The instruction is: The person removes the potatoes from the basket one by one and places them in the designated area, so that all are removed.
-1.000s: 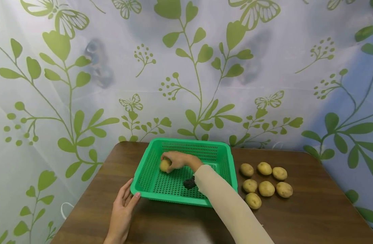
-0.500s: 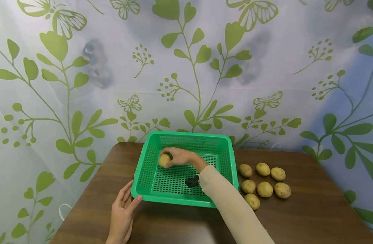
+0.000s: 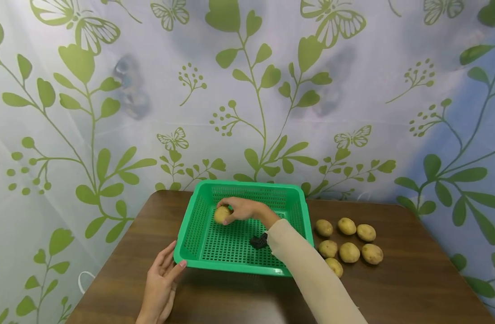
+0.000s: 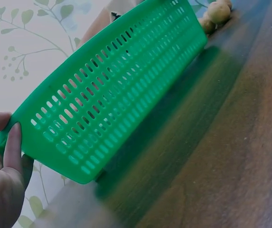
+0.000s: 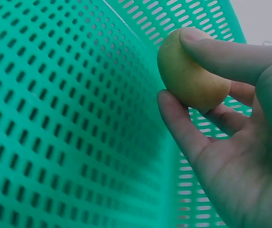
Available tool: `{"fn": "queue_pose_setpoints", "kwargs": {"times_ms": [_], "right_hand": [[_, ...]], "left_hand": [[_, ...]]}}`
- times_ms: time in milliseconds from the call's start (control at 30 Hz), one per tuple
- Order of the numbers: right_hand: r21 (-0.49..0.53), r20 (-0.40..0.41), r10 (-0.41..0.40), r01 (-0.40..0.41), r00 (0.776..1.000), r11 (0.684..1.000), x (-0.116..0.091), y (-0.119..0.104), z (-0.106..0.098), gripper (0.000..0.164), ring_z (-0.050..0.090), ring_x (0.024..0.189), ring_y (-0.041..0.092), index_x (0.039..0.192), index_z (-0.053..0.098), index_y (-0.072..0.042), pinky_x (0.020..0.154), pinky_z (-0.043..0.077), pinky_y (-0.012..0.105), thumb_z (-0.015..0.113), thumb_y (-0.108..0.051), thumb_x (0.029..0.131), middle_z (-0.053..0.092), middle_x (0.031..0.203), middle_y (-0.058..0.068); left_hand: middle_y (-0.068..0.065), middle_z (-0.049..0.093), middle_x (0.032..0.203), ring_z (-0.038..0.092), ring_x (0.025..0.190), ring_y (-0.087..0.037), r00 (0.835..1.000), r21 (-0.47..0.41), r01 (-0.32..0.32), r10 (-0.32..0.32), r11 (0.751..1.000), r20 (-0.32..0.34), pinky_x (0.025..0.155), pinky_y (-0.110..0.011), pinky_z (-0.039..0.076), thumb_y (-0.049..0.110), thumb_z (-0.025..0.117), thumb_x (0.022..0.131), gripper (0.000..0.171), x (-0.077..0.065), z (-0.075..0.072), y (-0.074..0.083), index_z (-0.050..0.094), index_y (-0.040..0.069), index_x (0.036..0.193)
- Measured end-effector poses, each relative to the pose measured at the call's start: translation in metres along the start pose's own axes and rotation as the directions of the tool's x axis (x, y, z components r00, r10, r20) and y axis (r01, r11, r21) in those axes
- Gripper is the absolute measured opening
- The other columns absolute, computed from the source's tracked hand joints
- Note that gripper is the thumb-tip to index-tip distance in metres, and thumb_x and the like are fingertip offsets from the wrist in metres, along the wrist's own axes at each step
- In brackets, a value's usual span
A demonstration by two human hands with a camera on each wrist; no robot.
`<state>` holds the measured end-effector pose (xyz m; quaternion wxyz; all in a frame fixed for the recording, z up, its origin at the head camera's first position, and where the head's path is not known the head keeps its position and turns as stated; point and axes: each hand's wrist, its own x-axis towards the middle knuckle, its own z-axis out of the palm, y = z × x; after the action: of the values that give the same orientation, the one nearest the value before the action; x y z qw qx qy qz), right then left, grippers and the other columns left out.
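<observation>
A green plastic basket (image 3: 239, 266) with slotted walls stands on the table. My left hand (image 3: 160, 279) grips its near left corner, thumb over the rim (image 4: 55, 76) and fingers against the outside. Inside the basket, near its far left part, my right hand (image 3: 243, 209) holds a single yellow potato (image 5: 190, 76) between thumb and fingers. From the frames I cannot tell whether the potato touches the basket's floor (image 3: 227, 247). A small black object (image 3: 258, 241) shows beneath my right wrist, partly hidden by the sleeve.
Several potatoes (image 3: 349, 253) lie in a loose group on the brown wooden table (image 3: 401, 288), just right of the basket. A curtain (image 3: 271, 103) with leaf and butterfly prints hangs behind the table. A white cable (image 3: 83, 281) loops at the left.
The basket's far rim rose a little, then came partly back down. My right hand still holds the potato and has shifted slightly with it. The left hand keeps its grip on the corner.
</observation>
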<state>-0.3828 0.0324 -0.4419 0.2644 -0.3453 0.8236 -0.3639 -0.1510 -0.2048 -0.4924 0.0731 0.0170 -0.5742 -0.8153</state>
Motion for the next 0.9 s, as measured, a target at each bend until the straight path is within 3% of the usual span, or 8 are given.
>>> {"fn": "queue_pose_setpoints", "kwargs": {"times_ms": [200,400,567,900], "right_hand": [[-0.04,-0.001,0.0,0.0,1.0,0.999,-0.01,-0.004,-0.01,0.059,0.054,0.114,0.016,0.146,0.051,-0.011,0.094,0.048,0.036,0.079,-0.016,0.095,0.053,0.133,0.0],[-0.061,0.004,-0.001,0.001,1.0,0.998,-0.022,-0.011,-0.02,0.062,0.053,0.117,0.019,0.149,0.048,-0.005,0.096,0.048,0.038,0.078,-0.016,0.096,0.052,0.137,0.003],[-0.065,0.007,-0.022,0.022,1.0,0.998,-0.031,-0.013,-0.026,0.061,0.054,0.116,0.018,0.148,0.049,-0.005,0.097,0.048,0.038,0.078,-0.016,0.096,0.053,0.134,0.003],[-0.099,0.013,-0.024,0.026,1.0,0.995,-0.044,-0.015,-0.035,0.056,0.054,0.119,0.019,0.145,0.051,-0.012,0.1,0.047,0.037,0.078,-0.018,0.096,0.054,0.134,-0.001]], "left_hand": [[-0.004,0.058,0.145,0.061,0.126,-0.022,1.0,-0.026,-0.023,0.024,0.999,0.02,0.095,-0.03,0.054,-0.003,0.065,0.1,0.066,-0.001,-0.003,0.003,0.031,-0.003,0.157],[-0.002,0.058,0.144,0.06,0.127,-0.022,1.0,-0.035,-0.024,0.024,0.999,0.017,0.096,-0.03,0.052,-0.004,0.064,0.1,0.066,0.001,-0.002,0.004,0.031,-0.003,0.157],[-0.001,0.056,0.146,0.057,0.13,-0.02,1.0,0.016,0.004,-0.004,1.0,0.004,0.098,-0.03,0.051,0.001,0.065,0.102,0.069,0.002,-0.001,0.004,0.028,-0.003,0.159],[-0.012,0.042,0.157,0.052,0.135,-0.02,1.0,0.097,0.02,-0.021,0.995,0.01,0.103,-0.029,0.048,0.008,0.064,0.104,0.066,0.006,0.0,0.002,0.029,0.002,0.16]]}}
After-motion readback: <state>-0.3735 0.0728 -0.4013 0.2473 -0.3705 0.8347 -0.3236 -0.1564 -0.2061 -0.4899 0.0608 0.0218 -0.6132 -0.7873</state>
